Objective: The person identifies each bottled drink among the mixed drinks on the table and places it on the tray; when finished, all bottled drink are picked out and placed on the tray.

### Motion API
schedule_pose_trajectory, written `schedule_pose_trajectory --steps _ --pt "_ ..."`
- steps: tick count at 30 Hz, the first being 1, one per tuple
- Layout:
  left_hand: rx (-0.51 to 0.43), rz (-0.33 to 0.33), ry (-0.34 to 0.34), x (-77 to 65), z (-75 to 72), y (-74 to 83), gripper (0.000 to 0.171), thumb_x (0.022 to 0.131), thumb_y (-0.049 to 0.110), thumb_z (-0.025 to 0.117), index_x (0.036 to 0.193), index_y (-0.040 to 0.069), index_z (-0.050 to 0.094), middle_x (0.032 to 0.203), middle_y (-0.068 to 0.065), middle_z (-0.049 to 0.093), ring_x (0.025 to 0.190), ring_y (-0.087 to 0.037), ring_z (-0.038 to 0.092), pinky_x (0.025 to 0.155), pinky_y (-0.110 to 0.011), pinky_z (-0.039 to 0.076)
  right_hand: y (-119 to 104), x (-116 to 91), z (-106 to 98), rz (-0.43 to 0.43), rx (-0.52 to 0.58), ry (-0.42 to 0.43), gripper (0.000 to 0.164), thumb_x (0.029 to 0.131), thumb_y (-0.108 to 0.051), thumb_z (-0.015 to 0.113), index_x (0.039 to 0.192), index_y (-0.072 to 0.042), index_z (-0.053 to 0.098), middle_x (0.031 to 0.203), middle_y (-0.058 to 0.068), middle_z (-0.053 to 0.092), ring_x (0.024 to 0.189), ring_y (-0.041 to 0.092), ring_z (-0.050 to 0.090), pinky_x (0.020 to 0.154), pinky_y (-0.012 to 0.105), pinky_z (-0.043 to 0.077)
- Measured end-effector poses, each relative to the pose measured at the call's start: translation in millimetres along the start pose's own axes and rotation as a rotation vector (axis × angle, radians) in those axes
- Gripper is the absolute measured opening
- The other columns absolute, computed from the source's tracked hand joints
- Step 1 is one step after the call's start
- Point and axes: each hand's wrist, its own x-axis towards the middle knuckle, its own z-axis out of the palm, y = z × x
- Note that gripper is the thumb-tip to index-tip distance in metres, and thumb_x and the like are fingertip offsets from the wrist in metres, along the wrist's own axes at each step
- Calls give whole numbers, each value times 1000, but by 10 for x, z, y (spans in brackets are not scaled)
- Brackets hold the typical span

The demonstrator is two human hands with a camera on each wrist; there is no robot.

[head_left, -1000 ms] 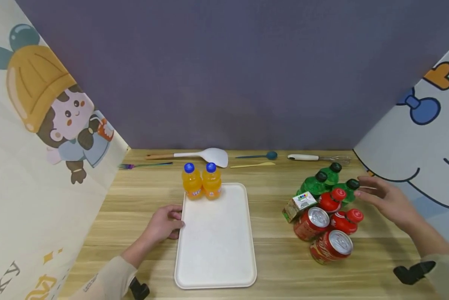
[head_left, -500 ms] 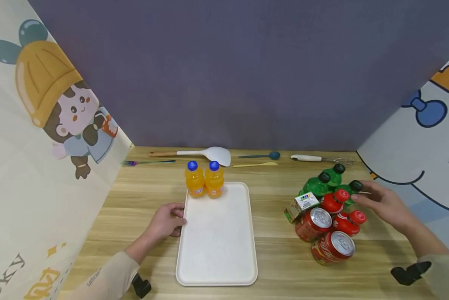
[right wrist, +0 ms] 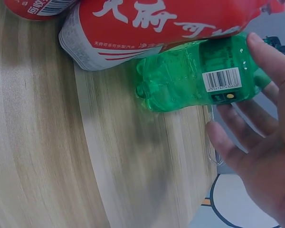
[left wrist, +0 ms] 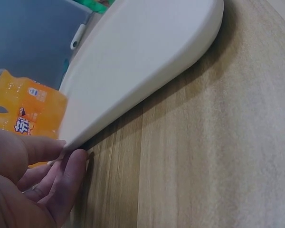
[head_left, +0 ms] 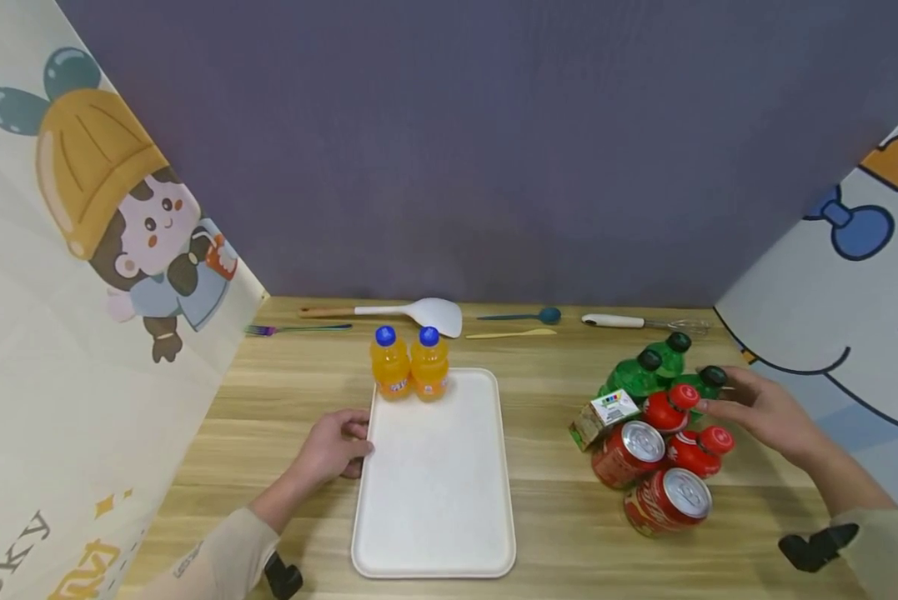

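My left hand pinches the left rim of a white tray, thumb over the edge and fingers beside and under it, as the left wrist view also shows. Two orange soda bottles with blue caps stand at the tray's far left end. My right hand is around the upper part of a green soda bottle with a black cap, thumb on the near side, a finger behind. Its other fingers are spread off the bottle. Two red cola bottles stand close beside it.
Two more green bottles, a small drink carton and two red cola cans crowd together at the right. Along the back lie a fork, spatula, blue spoon, yellow knife and whisk.
My right hand has moved left and slightly down, from beside the green bottle to around its upper part. My left hand stays at the tray's rim. The head view has shifted slightly.
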Motion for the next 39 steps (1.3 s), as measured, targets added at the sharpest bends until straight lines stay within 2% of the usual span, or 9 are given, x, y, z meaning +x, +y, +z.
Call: schedule_pose_trajectory --steps 3,5,8,10,12,14,16,24,39 --pt "-5 -3 2 -2 -4 -3 58 86 -11 71 141 0 58 107 -16 63 69 -22 67 54 -40 65 20 3 24 16 12 -1 71 99 -35 69 151 3 39 148 34 44 126 65 47 88 63 60" --pt "2 -1 -1 0 -6 -10 58 86 -10 71 142 0 57 108 -17 62 69 -21 67 54 -40 65 30 5 41 22 18 11 69 99 -35 69 150 2 41 147 31 46 126 65 46 89 70 56" --pt "6 -8 2 2 -7 -8 58 87 -10 72 141 1 58 107 -16 63 69 -21 67 54 -40 65 42 7 60 24 23 43 64 97 -35 72 146 -2 47 137 13 56 124 61 51 83 55 63" --pt "10 -8 2 4 -4 -13 58 87 -10 72 141 1 58 107 -15 63 69 -21 67 54 -40 65 51 8 72 30 38 69 60 96 -34 73 144 -5 51 130 -7 57 119 40 63 79 37 64" --pt "7 -9 5 6 0 -16 57 87 -10 72 141 1 58 107 -15 62 69 -21 67 54 -40 65 57 6 84 36 63 91 56 96 -33 74 141 -6 54 122 -25 52 113 12 64 75 21 58" --pt "6 -8 6 6 1 -20 57 87 -10 71 141 1 58 107 -16 62 70 -21 67 54 -40 65 60 1 97 52 105 102 55 96 -33 74 141 -8 55 118 -33 48 104 -10 54 74 15 56" --pt "5 -8 8 5 0 -20 57 86 -10 71 141 1 58 107 -16 63 70 -21 67 54 -40 65 61 -8 110 62 146 105 53 97 -33 73 141 -9 55 118 -34 47 99 -19 46 75 14 57" --pt "8 -8 7 5 7 2 58 86 -10 72 141 1 58 107 -15 63 69 -21 67 54 -40 65 88 -31 159 40 343 140 44 100 -20 68 142 -15 54 119 -30 54 95 -10 64 74 25 66" --pt "22 -10 -4 -19 -6 27 58 87 -10 71 143 1 56 108 -17 62 69 -21 67 53 -41 65 53 -33 167 67 394 267 38 99 -17 69 136 -13 63 120 -26 53 93 -10 64 70 15 62"
